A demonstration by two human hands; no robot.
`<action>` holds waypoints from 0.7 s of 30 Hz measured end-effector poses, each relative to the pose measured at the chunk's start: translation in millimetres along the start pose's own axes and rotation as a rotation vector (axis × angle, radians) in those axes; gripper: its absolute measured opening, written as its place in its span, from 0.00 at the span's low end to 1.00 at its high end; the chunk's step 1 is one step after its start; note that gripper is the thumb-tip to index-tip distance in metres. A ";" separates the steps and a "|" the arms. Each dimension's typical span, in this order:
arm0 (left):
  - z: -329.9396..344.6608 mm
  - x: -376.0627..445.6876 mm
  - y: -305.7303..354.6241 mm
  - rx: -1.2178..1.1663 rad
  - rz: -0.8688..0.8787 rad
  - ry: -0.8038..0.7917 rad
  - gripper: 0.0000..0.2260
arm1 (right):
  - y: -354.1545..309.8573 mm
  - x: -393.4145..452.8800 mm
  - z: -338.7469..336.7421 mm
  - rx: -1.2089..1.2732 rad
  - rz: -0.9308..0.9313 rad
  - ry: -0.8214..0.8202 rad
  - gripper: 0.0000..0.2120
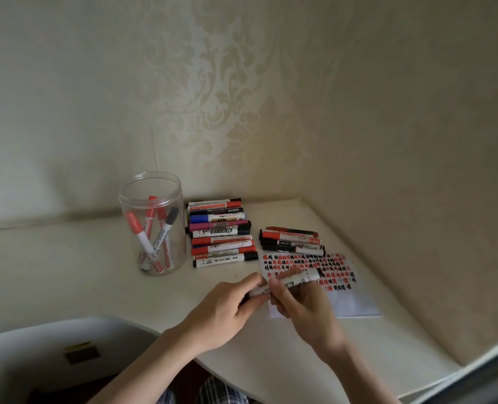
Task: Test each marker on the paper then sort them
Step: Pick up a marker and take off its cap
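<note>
Hands meet over the near edge of the paper (355,301), both gripping one white-barrelled marker (296,281) that lies slanted above the sheet. The left hand (227,307) pinches the marker's lower, left end with curled fingers; the right hand (303,307) wraps its fingers round the barrel, the black end pointing toward the far right. The paper, covered in red and black test marks, lies near the right edge of the table (67,272). Just beyond it sits a small pile of markers (293,242). A longer row of markers (220,231) lies toward the table's far edge, beside a clear jar (151,223) holding several markers upright and tilted.
</note>
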State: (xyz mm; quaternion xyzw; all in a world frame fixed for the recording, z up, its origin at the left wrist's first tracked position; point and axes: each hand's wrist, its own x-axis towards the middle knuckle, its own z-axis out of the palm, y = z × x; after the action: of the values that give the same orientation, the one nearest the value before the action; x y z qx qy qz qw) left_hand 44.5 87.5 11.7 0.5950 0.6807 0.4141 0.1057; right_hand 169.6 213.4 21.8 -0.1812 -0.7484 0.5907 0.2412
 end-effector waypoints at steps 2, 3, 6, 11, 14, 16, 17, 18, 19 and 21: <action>-0.4 -1.6 1.1 -0.014 -0.002 -0.037 0.07 | 1.1 -4.4 -5.7 -0.036 -0.032 -0.052 0.17; 0.4 -1.2 1.1 -0.018 -0.008 -0.055 0.08 | 2.1 -6.4 -8.5 0.004 -0.016 -0.025 0.16; 2.9 3.9 -5.8 0.047 -0.086 -0.052 0.14 | 8.6 -8.9 -28.2 0.256 0.116 0.244 0.11; 14.6 17.2 -6.2 0.466 -0.142 -0.074 0.22 | 19.2 -3.2 -61.2 0.281 0.110 0.472 0.10; 26.1 25.8 -4.1 0.549 -0.200 -0.083 0.24 | 21.9 1.2 -54.5 0.284 0.113 0.459 0.08; 28.7 27.7 -7.0 0.600 -0.219 -0.094 0.25 | 23.4 1.4 -49.0 0.254 0.098 0.445 0.08; 28.4 27.1 -9.0 0.619 -0.228 -0.105 0.25 | 24.4 0.8 -46.7 0.233 0.095 0.452 0.07; 27.3 26.0 -10.8 0.631 -0.237 -0.115 0.26 | 24.7 -0.6 -45.0 0.207 0.096 0.461 0.08; 25.7 24.3 -13.2 0.641 -0.244 -0.123 0.26 | 24.8 -2.2 -43.2 0.183 0.101 0.462 0.08; 20.9 18.3 -17.3 0.656 -0.250 -0.124 0.27 | 24.0 -6.0 -38.8 0.151 0.118 0.441 0.11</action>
State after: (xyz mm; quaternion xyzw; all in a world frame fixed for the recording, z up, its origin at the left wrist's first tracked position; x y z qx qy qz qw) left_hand 40.4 114.0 -7.2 0.5334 0.8373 0.1204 0.0001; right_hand 196.4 246.6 4.9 -0.3306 -0.6195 0.6041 0.3769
